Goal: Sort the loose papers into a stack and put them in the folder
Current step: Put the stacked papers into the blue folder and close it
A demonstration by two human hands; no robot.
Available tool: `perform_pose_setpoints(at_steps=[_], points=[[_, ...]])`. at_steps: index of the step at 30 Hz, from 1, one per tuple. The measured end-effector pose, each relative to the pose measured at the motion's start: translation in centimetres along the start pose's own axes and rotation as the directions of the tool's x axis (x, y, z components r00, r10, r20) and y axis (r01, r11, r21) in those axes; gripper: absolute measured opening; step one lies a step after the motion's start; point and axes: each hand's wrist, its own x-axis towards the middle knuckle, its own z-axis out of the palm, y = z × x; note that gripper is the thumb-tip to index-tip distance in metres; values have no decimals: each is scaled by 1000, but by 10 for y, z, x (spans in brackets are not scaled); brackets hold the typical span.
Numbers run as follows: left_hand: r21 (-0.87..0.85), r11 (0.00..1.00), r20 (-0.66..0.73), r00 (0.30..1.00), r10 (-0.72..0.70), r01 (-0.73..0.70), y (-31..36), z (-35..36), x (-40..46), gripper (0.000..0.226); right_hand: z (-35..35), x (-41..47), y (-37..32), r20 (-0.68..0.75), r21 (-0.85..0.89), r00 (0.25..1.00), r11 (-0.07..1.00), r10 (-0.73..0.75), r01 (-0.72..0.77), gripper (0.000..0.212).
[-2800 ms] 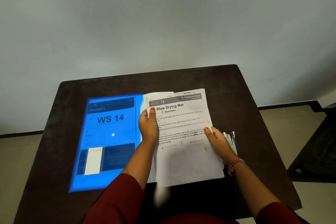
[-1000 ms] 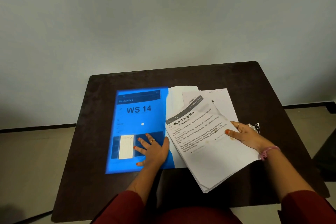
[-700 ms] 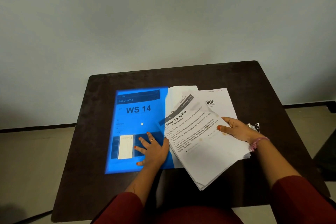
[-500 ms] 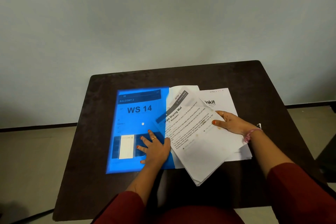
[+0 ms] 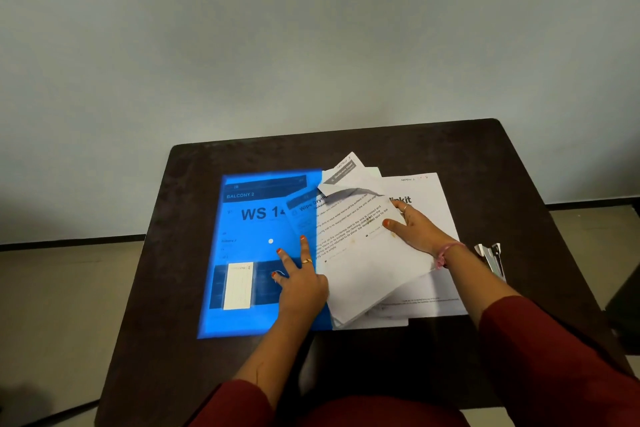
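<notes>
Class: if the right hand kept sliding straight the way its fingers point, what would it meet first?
Probably the translucent blue plastic folder: the right hand points left across the white paper stack, whose corner already sits under it.

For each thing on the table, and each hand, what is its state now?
Blue folder: flat, papers partly inside.
Paper stack: skewed, top corner bent.
Single sheet: flat, outside.
Stapler: untouched.
Left hand: presses folder.
Right hand: pushes stack.
</notes>
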Motion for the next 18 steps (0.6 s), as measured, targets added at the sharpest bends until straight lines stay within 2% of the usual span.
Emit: perform_pose_setpoints(at_steps=[4,8,14,18], points=[[165,984,25,998,57,-60,2,3,7,69,15,4,1,-43,1,999,999,-33,33,54],[297,953,93,995,35,-62,4,3,7,60,17,6,7,-60,-3,998,1000,-24,24,60],[281,958,115,993,30,-61,8,0,5,66,13,6,14,-63,108,998,994,1,6,56],[298,952,130,991,31,-69,8,1,6,71,20,4,13,-52,93,998,995,39,-34,59]])
